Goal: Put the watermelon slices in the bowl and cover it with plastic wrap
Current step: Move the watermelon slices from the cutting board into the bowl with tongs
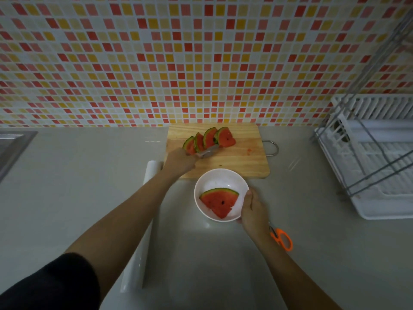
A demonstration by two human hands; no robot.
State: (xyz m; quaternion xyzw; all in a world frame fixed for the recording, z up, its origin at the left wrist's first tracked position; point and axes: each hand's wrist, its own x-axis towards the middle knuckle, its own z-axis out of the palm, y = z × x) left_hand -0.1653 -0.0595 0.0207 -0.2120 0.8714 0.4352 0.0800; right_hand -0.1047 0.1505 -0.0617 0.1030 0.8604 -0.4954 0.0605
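Overhead: one wedge bowled

Head view: right hand curls round the rim of the smooth round white bowl; one red triangular watermelon wedge lies inside. Left hand grips a blurred metal utensil beside four green-rinded wedges on the pale wooden board.

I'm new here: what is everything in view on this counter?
slices on the board: four, red with green rind, leaning in a row
slice in the bowl: one, red with green rind, lying flat
bowl: one, white, in front of the board
cutting board: one, pale wood, behind the bowl
metal tool: one, silvery, probably tongs, at the slices
plastic wrap roll: one, white, left of the board
scissors: one pair, orange handles, beside the right wrist
dish rack: one, white, far right
sink: one, steel, left edge
left hand: one, grips the metal tool
right hand: one, holds the bowl's rim
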